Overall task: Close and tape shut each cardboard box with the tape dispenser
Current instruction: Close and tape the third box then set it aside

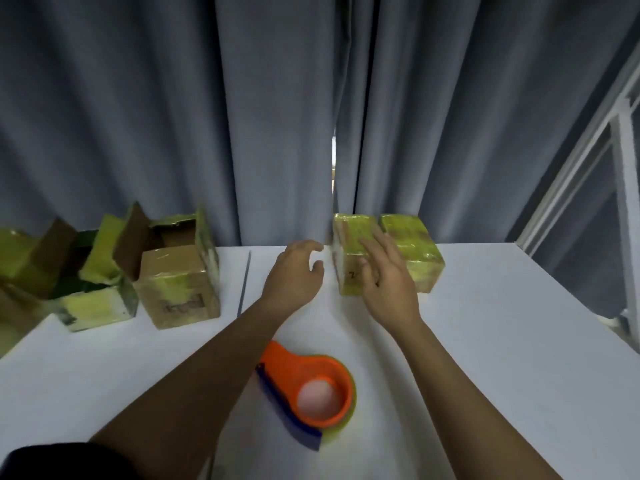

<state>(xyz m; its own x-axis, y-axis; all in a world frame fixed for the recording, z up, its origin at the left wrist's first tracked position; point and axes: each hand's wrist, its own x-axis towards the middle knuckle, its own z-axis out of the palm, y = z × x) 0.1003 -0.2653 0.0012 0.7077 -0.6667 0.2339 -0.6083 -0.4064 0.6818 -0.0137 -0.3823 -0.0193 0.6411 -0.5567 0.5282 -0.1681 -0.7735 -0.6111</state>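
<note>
Along desk (485, 323) back edge, I'd square taped box (349, 244): right hand (388, 275) fingers apart on it, left hand (294, 271) loosely curled, empty; dispenser (308, 386) nxt.

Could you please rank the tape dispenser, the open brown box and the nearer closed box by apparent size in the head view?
1. tape dispenser, though nearest the camera
2. open brown box
3. nearer closed box, partly hidden by the right hand

Nothing legible anywhere. Dark smudged marks printed on the front of the open brown cardboard box (178, 292), too blurred to read. Another dark mark on the closed yellow-taped cardboard box (351, 254), unreadable as well.
</note>
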